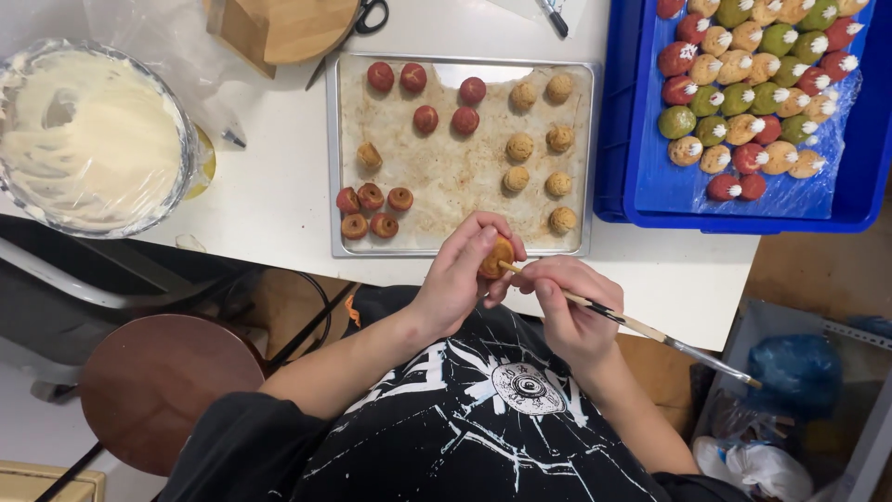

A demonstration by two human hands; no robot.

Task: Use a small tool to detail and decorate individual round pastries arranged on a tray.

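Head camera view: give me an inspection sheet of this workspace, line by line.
Surface: white table, partly covered.
Job's things: orange-brown ball in left hand; thin brush in right hand; metal tray of red and tan balls.
Clutter: covered bowl of cream, scissors, wooden block.
Grippers: both hands closed on their items.
Cables: nothing seen.
Surroundings: blue crate of coloured balls, round stool, bags on floor.

Left hand [462, 270] and right hand [567, 311] close together, fingers curled in grip
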